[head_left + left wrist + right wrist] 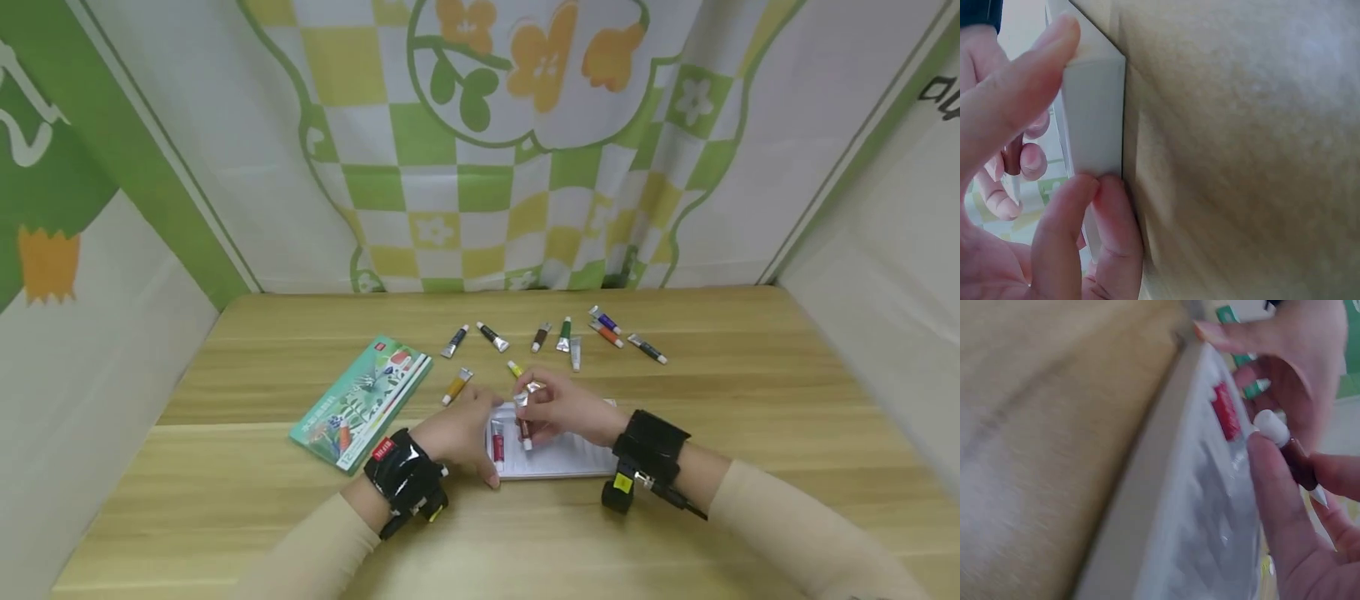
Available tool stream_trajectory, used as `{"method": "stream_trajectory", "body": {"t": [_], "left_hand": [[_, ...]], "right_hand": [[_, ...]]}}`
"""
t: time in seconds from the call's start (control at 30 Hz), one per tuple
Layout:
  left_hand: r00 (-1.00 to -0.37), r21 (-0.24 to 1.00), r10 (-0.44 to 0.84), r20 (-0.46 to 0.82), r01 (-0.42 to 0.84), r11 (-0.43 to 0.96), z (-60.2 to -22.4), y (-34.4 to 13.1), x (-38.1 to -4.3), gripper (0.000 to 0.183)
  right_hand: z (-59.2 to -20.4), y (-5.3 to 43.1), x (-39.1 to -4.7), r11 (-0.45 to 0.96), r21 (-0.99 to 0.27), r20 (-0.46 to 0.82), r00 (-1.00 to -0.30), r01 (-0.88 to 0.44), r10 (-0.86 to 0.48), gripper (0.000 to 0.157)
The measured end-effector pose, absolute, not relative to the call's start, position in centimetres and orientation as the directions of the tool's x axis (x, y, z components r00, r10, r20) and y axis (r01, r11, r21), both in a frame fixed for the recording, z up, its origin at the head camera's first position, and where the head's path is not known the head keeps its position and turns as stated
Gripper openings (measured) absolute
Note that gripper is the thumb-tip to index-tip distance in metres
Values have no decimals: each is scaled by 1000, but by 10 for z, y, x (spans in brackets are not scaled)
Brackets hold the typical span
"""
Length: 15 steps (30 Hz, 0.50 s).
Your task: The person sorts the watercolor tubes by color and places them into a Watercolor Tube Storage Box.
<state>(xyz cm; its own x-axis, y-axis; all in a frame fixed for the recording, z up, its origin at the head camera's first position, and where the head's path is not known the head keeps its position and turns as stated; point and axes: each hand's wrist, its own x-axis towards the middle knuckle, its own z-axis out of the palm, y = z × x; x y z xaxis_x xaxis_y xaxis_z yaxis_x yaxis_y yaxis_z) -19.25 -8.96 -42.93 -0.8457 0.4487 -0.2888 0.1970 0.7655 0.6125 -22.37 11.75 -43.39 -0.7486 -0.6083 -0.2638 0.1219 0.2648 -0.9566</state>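
Observation:
My left hand (463, 432) grips the left end of a white tray (570, 460), its thumb at the near corner and its fingers at the far one. A red paint tube (498, 443) lies in the tray's leftmost slot. Just right of it, my right hand (568, 407) pinches a brown paint tube (525, 430), its white cap pointing toward me, over the tray. In the right wrist view the brown tube (1298, 464) is tilted between thumb and fingers, close above the ribbed clear insert (1210, 519). The left wrist view shows the tray's white end wall (1094, 119) against the tabletop.
A green illustrated paint box (360, 404) lies to the left. An ochre tube (457, 387) and a yellow tube (514, 368) are just behind my hands. Several more tubes, including a green one (564, 334) and a black one (492, 337), lie scattered farther back.

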Motion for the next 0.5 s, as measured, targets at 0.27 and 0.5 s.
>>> {"method": "stream_trajectory", "body": {"t": [0.27,0.5], "left_hand": [[-846,614,449,-289,196,765,-426,-88,-194,111],[-846,611,449,-289,198,766,-427,-87,-194,110]], "right_hand": [[-443,107,-211,266,-958,-240,-797,104,-554,21],[-441,104,-206,242,-957,-262,-836,160,-482,22]]}}
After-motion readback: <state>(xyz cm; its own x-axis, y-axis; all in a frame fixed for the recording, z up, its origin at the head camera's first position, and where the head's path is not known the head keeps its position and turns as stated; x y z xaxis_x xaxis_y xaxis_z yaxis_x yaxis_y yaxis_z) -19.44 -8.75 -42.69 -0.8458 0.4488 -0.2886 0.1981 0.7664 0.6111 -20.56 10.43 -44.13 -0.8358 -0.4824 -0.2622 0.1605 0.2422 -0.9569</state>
